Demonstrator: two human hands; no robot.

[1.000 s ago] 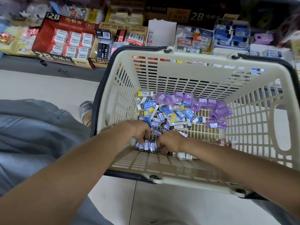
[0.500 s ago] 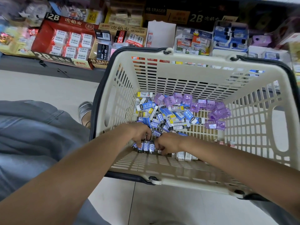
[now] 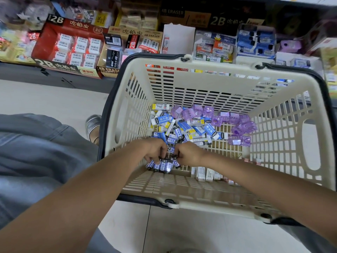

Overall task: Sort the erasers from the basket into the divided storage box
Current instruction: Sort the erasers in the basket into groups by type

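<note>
Step in hand looks like gathering: both hands are down in the cream plastic basket (image 3: 204,73), collecting a batch of one eraser type. The left hand (image 3: 155,149) and right hand (image 3: 188,152) sit knuckles-up, close together, fingers curled round a row of small blue-sleeved erasers (image 3: 163,164) held side by side between them; how many each hand actually grips is hard to tell, since the fingertips are hidden. The rest of the loose erasers (image 3: 184,127) lie heaped on the basket floor: small rectangular blocks in blue or yellow paper sleeves, plus a cluster of translucent purple cases (image 3: 237,123) at the far right and some white-sleeved ones (image 3: 206,173) by the near wall. The basket is rigid slotted plastic with dark handles folded down. Beyond it, on the shelf, stand cardboard display boxes (image 3: 73,48) of wrapped erasers. Next move likely calls for squaring the row, lifting it clear without dropping any, and carrying it to a matching compartment.
</note>
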